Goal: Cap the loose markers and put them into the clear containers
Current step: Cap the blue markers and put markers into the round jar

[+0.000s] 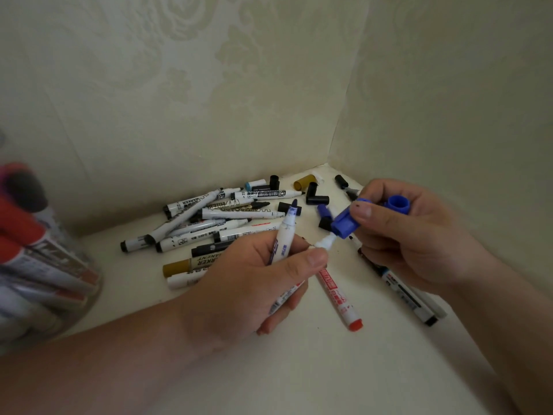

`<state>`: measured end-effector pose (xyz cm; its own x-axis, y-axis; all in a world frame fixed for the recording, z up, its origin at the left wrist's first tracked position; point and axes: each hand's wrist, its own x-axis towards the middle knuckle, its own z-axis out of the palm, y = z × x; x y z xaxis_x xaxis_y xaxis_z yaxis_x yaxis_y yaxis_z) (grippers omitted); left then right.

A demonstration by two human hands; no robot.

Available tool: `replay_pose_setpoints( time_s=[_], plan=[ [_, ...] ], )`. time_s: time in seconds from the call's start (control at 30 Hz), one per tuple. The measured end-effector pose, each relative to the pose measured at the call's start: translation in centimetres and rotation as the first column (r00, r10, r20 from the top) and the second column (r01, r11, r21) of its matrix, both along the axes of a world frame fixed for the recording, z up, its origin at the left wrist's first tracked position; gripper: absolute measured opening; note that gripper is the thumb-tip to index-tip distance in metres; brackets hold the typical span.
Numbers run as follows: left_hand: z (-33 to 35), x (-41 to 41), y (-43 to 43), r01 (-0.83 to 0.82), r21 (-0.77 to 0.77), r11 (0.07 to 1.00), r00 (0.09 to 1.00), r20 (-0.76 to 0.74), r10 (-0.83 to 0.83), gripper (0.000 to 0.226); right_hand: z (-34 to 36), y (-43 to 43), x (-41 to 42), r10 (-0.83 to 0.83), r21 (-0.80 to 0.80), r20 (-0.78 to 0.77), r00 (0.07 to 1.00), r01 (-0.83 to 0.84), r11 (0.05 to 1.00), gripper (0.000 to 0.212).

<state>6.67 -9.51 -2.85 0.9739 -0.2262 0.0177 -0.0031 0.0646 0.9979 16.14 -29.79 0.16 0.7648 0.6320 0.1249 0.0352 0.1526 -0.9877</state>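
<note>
Pinching a cap [344, 224] in our right hand [398, 235], we held it just beyond a marker [324, 243] tip; our left hand [254, 283] gripped that marker, angled toward the cap.

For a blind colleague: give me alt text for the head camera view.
The left hand grips two white uncapped markers while the right hand holds a blue plastic cap at one marker's tip, a second blue cap in its fingers. Behind lie loose markers and black caps; a clear container of markers stands left.
</note>
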Motion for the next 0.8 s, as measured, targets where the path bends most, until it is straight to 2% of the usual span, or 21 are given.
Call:
replay_pose_setpoints(
  time_s=[0.07, 0.13, 0.23, 0.3, 0.43, 0.57, 0.8],
  plan=[
    [0.0, 0.1, 0.0, -0.007, -0.026, 1.000, 1.000, -0.017, 0.007, 0.041, 0.0, -0.2, 0.1, 0.005, -0.020, 0.011, 1.000, -0.004, 1.000, 0.044],
    [0.0, 0.2, -0.1, 0.002, -0.042, 0.999, 1.000, -0.021, -0.003, 0.029, 0.0, -0.2, 0.0, 0.029, -0.052, 0.049, 0.998, -0.026, 0.998, 0.042],
    [0.1, 0.0, -0.1, 0.013, -0.008, 1.000, 1.000, -0.014, -0.013, 0.015, 0.2, -0.1, -0.7, 0.060, -0.241, 0.186, 0.981, -0.014, 0.970, 0.046],
    [0.2, -0.2, -0.1, 0.015, 0.039, 0.999, 1.000, 0.002, -0.015, 0.015, 0.7, -0.2, -1.1, 0.097, -0.356, 0.278, 0.956, 0.008, 0.935, 0.048],
    [0.4, -0.4, -0.2, 0.019, 0.081, 0.997, 1.000, 0.021, -0.021, 0.017, 1.7, -0.9, -1.5, 0.147, -0.449, 0.390, 0.909, 0.048, 0.892, 0.039],
    [0.4, -0.7, -0.2, -0.005, 0.098, 0.995, 0.999, 0.047, 0.000, 0.018, 2.2, -0.7, -2.1, 0.172, -0.486, 0.406, 0.898, 0.052, 0.873, 0.027],
    [0.5, -1.1, -0.4, -0.028, 0.115, 0.993, 0.997, 0.078, 0.019, 0.018, 2.8, -0.1, -2.9, 0.213, -0.605, 0.380, 0.900, 0.067, 0.793, 0.034]
  ],
)
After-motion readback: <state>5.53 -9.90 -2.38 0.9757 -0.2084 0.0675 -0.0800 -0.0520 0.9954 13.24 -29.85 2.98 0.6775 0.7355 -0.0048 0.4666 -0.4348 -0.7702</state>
